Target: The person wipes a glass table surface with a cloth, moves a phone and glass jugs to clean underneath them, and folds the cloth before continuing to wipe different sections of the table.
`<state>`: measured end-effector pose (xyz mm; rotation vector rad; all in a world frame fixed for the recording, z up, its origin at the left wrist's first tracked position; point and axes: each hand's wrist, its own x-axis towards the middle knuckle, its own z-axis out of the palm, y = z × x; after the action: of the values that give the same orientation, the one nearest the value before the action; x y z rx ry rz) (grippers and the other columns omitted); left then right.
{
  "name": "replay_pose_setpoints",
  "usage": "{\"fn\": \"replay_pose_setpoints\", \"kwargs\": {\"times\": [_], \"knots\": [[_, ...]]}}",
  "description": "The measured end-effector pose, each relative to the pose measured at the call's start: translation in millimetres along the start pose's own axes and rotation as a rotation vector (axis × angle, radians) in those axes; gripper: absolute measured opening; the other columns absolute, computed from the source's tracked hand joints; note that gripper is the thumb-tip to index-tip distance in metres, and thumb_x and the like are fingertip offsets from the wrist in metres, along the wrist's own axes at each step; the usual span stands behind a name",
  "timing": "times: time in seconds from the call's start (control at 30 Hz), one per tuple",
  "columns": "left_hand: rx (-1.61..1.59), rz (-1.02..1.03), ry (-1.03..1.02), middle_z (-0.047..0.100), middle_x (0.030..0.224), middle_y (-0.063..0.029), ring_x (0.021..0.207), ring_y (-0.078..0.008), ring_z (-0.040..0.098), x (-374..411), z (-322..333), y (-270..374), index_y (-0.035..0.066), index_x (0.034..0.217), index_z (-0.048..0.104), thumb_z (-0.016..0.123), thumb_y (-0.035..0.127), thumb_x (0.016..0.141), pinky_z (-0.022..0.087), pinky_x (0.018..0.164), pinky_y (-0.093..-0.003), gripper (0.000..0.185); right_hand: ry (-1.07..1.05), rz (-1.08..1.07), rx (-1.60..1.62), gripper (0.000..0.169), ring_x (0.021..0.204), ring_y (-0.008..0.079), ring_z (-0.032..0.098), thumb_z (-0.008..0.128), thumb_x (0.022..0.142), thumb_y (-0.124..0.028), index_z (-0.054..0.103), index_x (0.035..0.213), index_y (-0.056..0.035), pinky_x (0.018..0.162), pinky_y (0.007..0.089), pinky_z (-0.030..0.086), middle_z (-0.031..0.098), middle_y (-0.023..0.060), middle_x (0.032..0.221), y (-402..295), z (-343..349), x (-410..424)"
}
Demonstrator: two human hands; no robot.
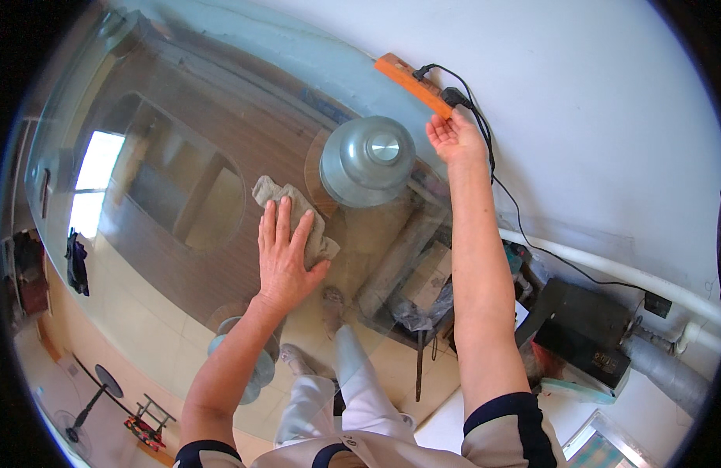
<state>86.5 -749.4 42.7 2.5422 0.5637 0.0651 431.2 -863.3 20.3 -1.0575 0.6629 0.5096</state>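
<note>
My left hand [284,257] lies nearly flat on a crumpled grey cloth [278,190], pressing it against the clear glass tabletop [179,281]. Its fingers stretch over the cloth. Farther out, my right hand [460,137] is at the near end of an orange power strip [407,82], with thumb and fingertips around that end. Two black plugs [456,96] sit in the strip beside the wall. Between my hands stands a rounded glass support [360,169] with a silver disc on top, seemingly beneath the tabletop.
Black cables [518,210] run from the strip down the white wall [589,117]. A brown wooden lower shelf [179,257] shows through the glass. Dark boxes [589,333] and a white pipe [600,263] are at right. A dark cloth [76,263] lies at left.
</note>
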Motion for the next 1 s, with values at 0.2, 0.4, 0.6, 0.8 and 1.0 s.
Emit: {"fn": "replay_pose_setpoints", "kwargs": {"times": [0.2,0.4,0.6,0.8,1.0], "knots": [[0.040,0.007,-0.004,0.019,0.154,-0.0205,0.143,-0.0419,0.013,0,1,-2,0.011,0.139,0.042,0.082,0.029,0.060,0.018,0.114,-0.0514,0.090,0.011,-0.006,-0.026,0.022,0.089,0.0264,0.062,0.055,0.095,-0.016,0.054,0.107,0.0019,0.086,0.0509,0.052,0.058,0.0145,0.098,0,4,1],[0.055,-0.006,-0.120,0.017,0.154,-0.0212,0.144,-0.0413,0.012,1,-13,3,0.013,0.142,0.039,0.087,0.033,0.056,0.018,0.115,-0.0508,0.100,0.018,0.023,-0.100,0.024,0.099,0.0300,0.062,0.053,0.095,-0.017,0.056,0.110,0.0020,0.090,0.0528,0.049,0.060,0.0160,0.107,-3,6,-6],[0.054,0.010,-0.093,0.018,0.154,-0.0211,0.143,-0.0417,0.013,0,-11,2,0.013,0.142,0.039,0.088,0.031,0.055,0.018,0.114,-0.0516,0.101,-0.014,0.010,-0.075,0.026,0.098,0.0304,0.063,0.053,0.095,-0.018,0.057,0.110,0.0027,0.091,0.0528,0.049,0.061,0.0159,0.106,-2,3,-2],[0.045,0.004,-0.084,0.019,0.154,-0.0210,0.143,-0.0420,0.013,0,-11,3,0.013,0.140,0.041,0.086,0.028,0.057,0.019,0.114,-0.0516,0.096,-0.028,0.040,-0.053,0.025,0.098,0.0298,0.063,0.053,0.094,-0.016,0.056,0.110,0.0027,0.092,0.0536,0.048,0.061,0.0157,0.107,-4,3,-4],[0.040,0.028,-0.047,0.021,0.153,-0.0214,0.142,-0.0421,0.015,-2,-9,0,0.011,0.139,0.043,0.084,0.026,0.057,0.020,0.114,-0.0513,0.092,-0.034,0.052,-0.046,0.026,0.100,0.0301,0.062,0.053,0.092,-0.014,0.053,0.112,0.0027,0.093,0.0536,0.047,0.059,0.0157,0.109,-2,3,-7]]}}
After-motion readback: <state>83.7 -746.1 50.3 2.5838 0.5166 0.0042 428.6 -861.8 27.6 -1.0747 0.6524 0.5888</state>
